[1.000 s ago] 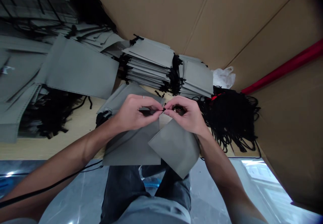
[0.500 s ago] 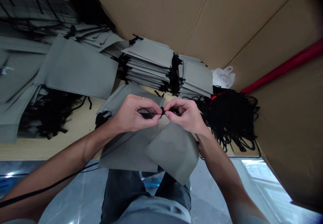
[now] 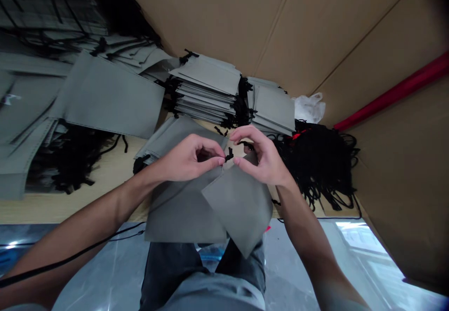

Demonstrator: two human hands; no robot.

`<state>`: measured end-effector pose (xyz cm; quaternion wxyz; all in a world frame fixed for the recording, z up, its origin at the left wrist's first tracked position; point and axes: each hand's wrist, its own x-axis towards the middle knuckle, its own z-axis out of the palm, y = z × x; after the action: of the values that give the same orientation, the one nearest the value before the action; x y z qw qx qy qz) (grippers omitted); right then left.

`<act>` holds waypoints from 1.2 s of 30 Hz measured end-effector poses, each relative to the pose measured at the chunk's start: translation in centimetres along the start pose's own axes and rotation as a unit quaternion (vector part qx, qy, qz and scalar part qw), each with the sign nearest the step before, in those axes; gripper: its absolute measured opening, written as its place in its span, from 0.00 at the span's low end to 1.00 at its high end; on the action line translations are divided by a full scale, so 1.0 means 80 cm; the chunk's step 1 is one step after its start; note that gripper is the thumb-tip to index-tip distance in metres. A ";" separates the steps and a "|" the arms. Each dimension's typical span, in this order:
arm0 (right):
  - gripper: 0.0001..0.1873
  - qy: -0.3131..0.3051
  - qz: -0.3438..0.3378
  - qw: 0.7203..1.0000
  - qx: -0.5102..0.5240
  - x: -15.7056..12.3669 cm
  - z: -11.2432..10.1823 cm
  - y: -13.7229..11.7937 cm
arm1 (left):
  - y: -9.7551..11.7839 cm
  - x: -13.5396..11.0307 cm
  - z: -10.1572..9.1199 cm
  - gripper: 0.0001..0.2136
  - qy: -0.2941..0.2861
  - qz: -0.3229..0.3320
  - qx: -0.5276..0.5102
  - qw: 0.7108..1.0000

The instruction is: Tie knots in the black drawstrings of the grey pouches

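My left hand (image 3: 191, 159) is closed, thumb and forefinger pinching a black cord (image 3: 229, 154) whose short knotted end sticks out past the fingertips. Just to the right of that knot my right hand (image 3: 261, 156) is open, its thumb and forefinger spread apart. Below the hands hangs a grey fabric pouch (image 3: 242, 203), its lower corner over the table's front edge. Another flat grey piece (image 3: 185, 213) lies beside it to the left, partly under my left forearm. How the cord joins the pouch is hidden by my fingers.
Stacked grey pouches with black cord ends (image 3: 206, 86) stand at the back, beside a second stack (image 3: 273, 107). A heap of black cords (image 3: 322, 161) lies right, by a crumpled plastic bag (image 3: 310, 107). More grey pouches (image 3: 115, 96) pile up left. Cardboard (image 3: 224, 16) walls the back.
My right thumb and forefinger have parted and come off the black knot, which now shows. The left hand still pinches the cord. The hanging grey pouch has shifted slightly.
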<state>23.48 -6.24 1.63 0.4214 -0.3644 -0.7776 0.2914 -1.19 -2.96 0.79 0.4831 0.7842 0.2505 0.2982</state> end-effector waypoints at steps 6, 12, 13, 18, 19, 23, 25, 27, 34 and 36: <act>0.12 -0.031 0.089 0.993 0.077 0.003 -0.003 0.008 | 0.009 -0.004 0.000 0.08 0.032 0.014 0.051 0.998; 0.12 -0.030 0.087 0.986 0.140 0.005 0.006 0.015 | 0.009 -0.004 0.002 0.08 0.031 0.015 0.059 0.998; 0.12 -0.026 0.091 0.986 0.140 0.005 0.006 0.015 | 0.009 -0.004 0.003 0.08 0.033 0.017 0.060 0.997; 0.12 -0.027 0.094 0.985 0.143 0.004 0.002 0.014 | 0.006 -0.003 0.003 0.09 0.065 0.017 0.082 0.994; 0.11 -0.024 0.088 0.986 0.139 0.004 0.001 0.014 | 0.006 -0.003 0.002 0.09 0.070 0.017 0.094 0.993; 0.10 -0.010 0.071 0.991 0.114 0.003 0.004 0.015 | 0.005 -0.003 0.002 0.09 0.070 0.011 0.125 0.990; 0.10 -0.004 0.067 0.992 0.109 0.003 0.005 0.015 | 0.007 -0.003 0.002 0.09 0.062 0.002 0.118 0.991; 0.10 0.001 0.063 0.991 0.119 0.004 0.005 0.015 | 0.009 -0.003 0.002 0.09 0.059 -0.003 0.106 0.993; 0.15 -0.023 0.074 0.987 0.142 0.004 0.003 0.017 | 0.011 -0.003 0.000 0.09 0.051 -0.004 0.086 0.995; 0.13 -0.012 0.075 0.988 0.132 0.004 0.004 0.018 | 0.010 -0.003 0.000 0.09 0.048 -0.006 0.089 0.995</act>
<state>23.57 -5.23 0.52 0.4334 -0.3591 -0.7079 0.4267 -1.27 -3.44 1.43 0.4007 0.8071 0.3037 0.3095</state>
